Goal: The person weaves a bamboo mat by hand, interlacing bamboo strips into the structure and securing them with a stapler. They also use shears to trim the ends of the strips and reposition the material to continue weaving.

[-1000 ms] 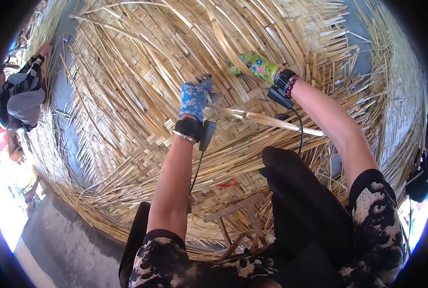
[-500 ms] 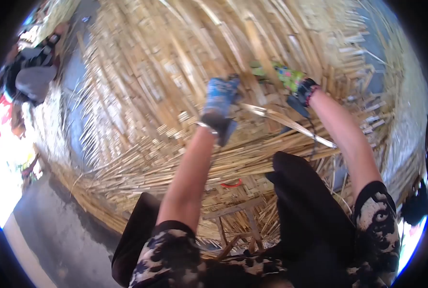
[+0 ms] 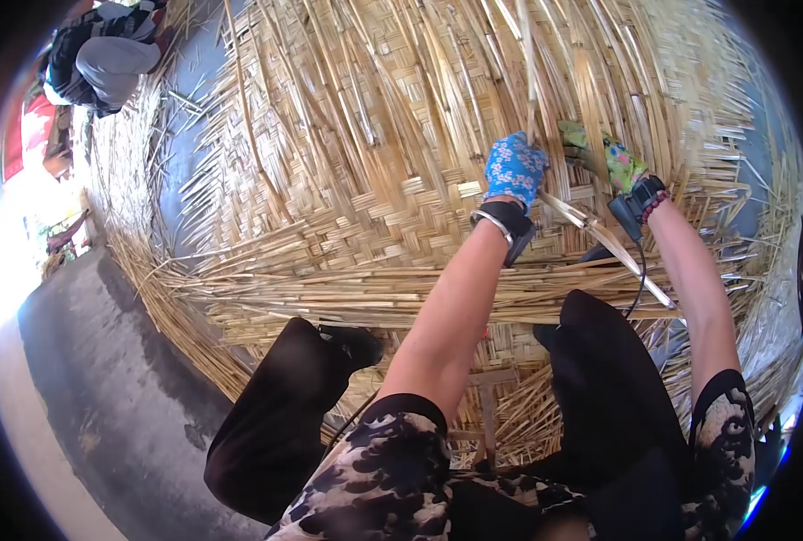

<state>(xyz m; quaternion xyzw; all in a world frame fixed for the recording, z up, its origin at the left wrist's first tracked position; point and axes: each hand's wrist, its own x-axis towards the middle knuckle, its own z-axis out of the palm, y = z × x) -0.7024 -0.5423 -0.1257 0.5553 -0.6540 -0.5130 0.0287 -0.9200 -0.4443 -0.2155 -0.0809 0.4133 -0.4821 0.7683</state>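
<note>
My left hand point(image 3: 516, 169), in a blue floral glove, is closed around a long split reed strip point(image 3: 532, 77). The strip rises from the fist toward the far side, and a pale split length point(image 3: 611, 242) slants from below the hand toward my right forearm. Just to the right, my right hand point(image 3: 625, 167) wears a green floral glove. Its fingers reach leftward, wrapped about raised reed strips point(image 3: 591, 99) that cross in front of them. Beneath both hands spreads a woven reed mat point(image 3: 401, 212) with a herringbone pattern.
Loose reeds point(image 3: 374, 293) lie crosswise along the mat's near side, before my knees. Part of a wooden stool point(image 3: 487, 397) shows between my legs. A concrete ledge point(image 3: 122, 361) runs at left. Another person point(image 3: 113, 59) crouches at the upper left. A cable point(image 3: 643, 279) hangs from my right wrist.
The view has shifted, so the mat and my hands sit farther right. My left hand now grips a reed strip that stands up toward the far side; my right hand stays among the raised reeds.
</note>
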